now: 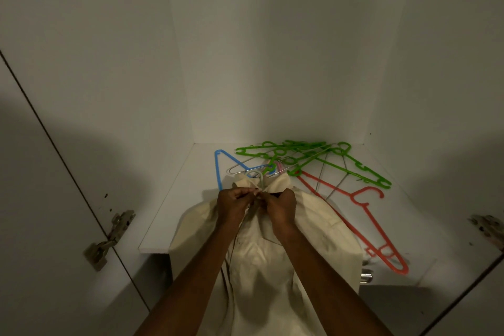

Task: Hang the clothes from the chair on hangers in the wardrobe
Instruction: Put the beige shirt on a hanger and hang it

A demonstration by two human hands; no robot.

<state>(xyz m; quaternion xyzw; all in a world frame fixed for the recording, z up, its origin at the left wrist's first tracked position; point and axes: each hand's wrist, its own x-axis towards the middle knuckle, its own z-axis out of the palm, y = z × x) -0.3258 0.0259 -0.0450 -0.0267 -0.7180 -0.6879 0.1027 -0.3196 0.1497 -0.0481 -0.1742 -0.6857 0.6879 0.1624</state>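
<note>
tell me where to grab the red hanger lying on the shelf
Take the red hanger by its hook, coming from above on the right. It lies flat, the hook faces open shelf, and the cream garment crowds its left arm.

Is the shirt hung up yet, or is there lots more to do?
Not yet. Both hands, left hand and right hand, pinch the cream shirt at its neck, around a pale hanger. It lies on the wardrobe shelf, unhung. Spare green hangers and a red hanger wait.

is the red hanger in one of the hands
No, the red hanger lies on the shelf while both hands grip the cream garment.
</note>
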